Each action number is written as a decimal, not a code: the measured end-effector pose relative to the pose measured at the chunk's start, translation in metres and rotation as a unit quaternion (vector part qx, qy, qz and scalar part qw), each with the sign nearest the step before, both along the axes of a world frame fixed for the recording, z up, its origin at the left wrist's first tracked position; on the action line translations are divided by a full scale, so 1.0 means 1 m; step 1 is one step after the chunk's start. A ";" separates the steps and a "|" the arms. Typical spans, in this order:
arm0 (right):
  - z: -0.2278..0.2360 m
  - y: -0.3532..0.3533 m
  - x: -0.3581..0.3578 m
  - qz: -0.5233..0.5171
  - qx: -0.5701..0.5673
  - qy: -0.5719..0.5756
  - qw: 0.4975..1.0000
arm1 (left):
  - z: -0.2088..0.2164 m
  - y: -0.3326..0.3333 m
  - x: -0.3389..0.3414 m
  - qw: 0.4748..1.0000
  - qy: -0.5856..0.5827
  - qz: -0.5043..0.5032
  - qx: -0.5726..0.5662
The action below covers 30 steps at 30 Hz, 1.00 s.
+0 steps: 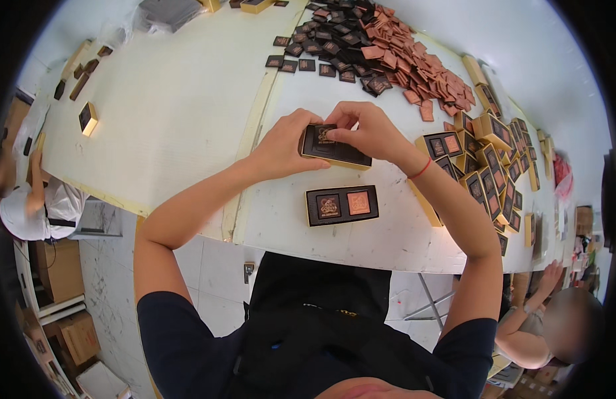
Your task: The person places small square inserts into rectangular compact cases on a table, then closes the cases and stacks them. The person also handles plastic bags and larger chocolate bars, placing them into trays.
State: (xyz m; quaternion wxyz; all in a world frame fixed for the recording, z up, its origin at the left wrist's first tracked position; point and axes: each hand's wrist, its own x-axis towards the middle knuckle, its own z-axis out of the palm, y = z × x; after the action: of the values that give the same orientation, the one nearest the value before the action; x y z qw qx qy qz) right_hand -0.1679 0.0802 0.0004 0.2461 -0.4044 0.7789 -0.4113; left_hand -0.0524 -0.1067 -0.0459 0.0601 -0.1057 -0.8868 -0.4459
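Observation:
My left hand (286,147) grips the left end of a black-and-gold box (353,158), thumb along its near side. Over the same box, my right hand (371,133) pinches at a flat black wrapped square (326,133) in the left part of the box's black insert. My fingers partly cover this square, so I cannot tell whether it is fully seated. Nearer to me lies a second black-and-gold box (342,223), open on top. Its left compartment holds a black square (328,205), its right one a copper-coloured square (358,203).
Black squares (334,40) and copper squares (421,70) are heaped at the far side. Filled boxes (491,169) pile up at the right, under and beyond my right forearm. A lone small box (88,120) stands on the left table. Other people sit at both sides.

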 end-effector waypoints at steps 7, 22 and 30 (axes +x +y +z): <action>0.004 0.006 0.024 0.007 -0.006 0.257 0.966 | 0.001 0.007 0.006 0.996 0.075 0.046 -0.031; 0.009 0.112 -0.154 -0.117 0.346 0.290 0.885 | 0.007 0.008 0.021 0.969 0.207 -0.008 -0.136; 0.003 0.112 -0.137 -0.154 0.201 0.100 0.962 | 0.006 0.007 0.022 0.947 0.256 -0.009 -0.194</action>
State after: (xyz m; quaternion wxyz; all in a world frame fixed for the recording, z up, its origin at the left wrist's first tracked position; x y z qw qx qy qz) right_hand -0.3053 0.1924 0.0038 0.1765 -0.2605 0.9194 -0.2362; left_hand -0.0307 -0.1002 -0.0394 0.2597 -0.2340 -0.9097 -0.2241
